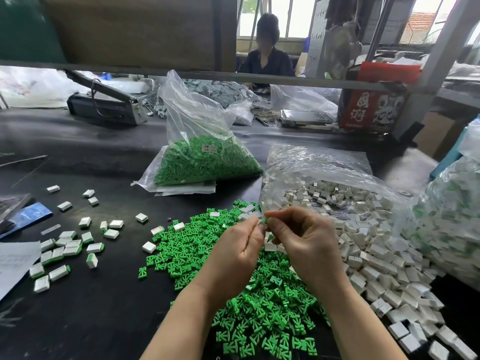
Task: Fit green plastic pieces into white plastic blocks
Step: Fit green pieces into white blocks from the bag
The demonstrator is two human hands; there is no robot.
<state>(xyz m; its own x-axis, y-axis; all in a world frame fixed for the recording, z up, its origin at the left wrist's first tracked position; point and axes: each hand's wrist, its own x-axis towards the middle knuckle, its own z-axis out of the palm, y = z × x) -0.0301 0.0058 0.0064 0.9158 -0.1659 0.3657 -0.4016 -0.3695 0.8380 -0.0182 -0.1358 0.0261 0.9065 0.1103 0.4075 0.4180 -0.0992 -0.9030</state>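
Clear bag (197, 118) holds green pieces (205, 162).

Single head cam, wide-angle; looks fwd & down, close over hands, black table (104, 320) filling most of view.

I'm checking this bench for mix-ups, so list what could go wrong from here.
1. The left hand and right hand pinch the parts above the green pieces; a dropped part would likely vanish in the pile.
2. The green pile touches the loose white blocks, so stock may mix.
3. Finished blocks lie scattered beside the paper sheet; some could be overlooked.
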